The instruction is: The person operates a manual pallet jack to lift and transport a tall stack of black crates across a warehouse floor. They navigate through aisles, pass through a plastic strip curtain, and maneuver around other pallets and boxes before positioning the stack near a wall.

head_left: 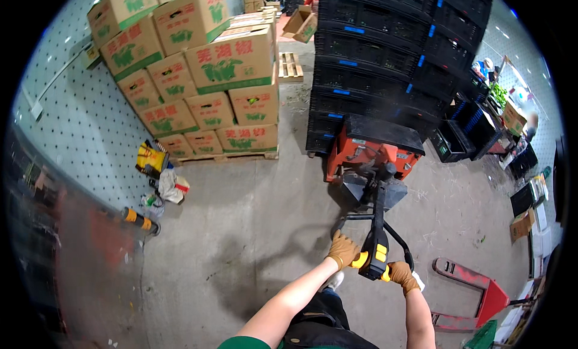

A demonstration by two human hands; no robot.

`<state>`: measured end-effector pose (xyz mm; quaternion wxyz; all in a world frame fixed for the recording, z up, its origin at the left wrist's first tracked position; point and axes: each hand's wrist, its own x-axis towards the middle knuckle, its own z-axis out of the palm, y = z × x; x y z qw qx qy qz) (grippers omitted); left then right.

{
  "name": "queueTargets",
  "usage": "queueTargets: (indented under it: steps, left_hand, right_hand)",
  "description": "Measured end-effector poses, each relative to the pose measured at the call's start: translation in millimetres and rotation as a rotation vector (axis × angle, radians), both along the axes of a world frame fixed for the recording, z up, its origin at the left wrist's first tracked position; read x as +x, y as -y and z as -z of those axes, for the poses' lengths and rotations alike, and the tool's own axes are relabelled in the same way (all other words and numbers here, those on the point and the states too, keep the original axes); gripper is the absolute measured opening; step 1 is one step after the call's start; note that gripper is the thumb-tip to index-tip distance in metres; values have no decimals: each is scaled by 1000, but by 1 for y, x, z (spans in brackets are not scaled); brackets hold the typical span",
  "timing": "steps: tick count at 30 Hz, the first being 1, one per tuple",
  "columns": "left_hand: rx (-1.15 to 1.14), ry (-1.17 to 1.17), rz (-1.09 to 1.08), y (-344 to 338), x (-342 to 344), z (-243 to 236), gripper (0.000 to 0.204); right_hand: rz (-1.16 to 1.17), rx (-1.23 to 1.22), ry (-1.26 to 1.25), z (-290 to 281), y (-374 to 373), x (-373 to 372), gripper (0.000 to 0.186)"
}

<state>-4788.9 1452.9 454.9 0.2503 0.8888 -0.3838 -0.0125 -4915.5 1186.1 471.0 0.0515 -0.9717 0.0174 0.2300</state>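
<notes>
Both of my hands wear brown gloves and grip the control handle (378, 243) of an orange electric pallet truck (385, 145). My left hand (344, 250) is closed round the left side of the handle, beside a yellow control. On the opposite side my right hand (403, 275) wraps the other grip, below the black loop bar. The handle is tilted back toward me, and its black tiller runs forward to the truck body. Directly beyond the truck rises a tall stack of black plastic crates (373, 66) with blue tags; the truck's forks are hidden.
Left stands a pallet of stacked cardboard cartons (226, 66). A red hand pallet truck (481, 295) lies at my right. Bags (171, 186) and a striped post (140, 219) line the left wall. Far right, people (483, 67) are near black crates (450, 141). A wooden pallet (290, 68) lies behind.
</notes>
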Motion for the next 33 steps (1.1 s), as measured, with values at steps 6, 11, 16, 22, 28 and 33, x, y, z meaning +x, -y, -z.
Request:
queueTargets:
  steps: [6, 11, 16, 22, 28, 33]
  left_hand:
    - [-9, -5, -36, -43, -69, 7, 38]
    - [57, -35, -3, -94, -129, 11, 34]
    - [202, 14, 98, -122, -165, -17, 28]
    - [421, -153, 198, -180, -255, -25, 40]
    - [-45, -2, 206, -203, -291, 17, 37]
    - [140, -251, 504, -254, -335, 16, 51]
  right_hand:
    - [-1, 8, -10, 4, -47, -74, 27]
    - [-21, 36, 8, 15, -91, -129, 25]
    - [1, 39, 154, 9, -122, -170, 28]
    - [51, 34, 132, 40, -179, -283, 33]
    - [60, -13, 188, 28, -217, -348, 24]
    - [148, -28, 120, 9, -288, -418, 22]
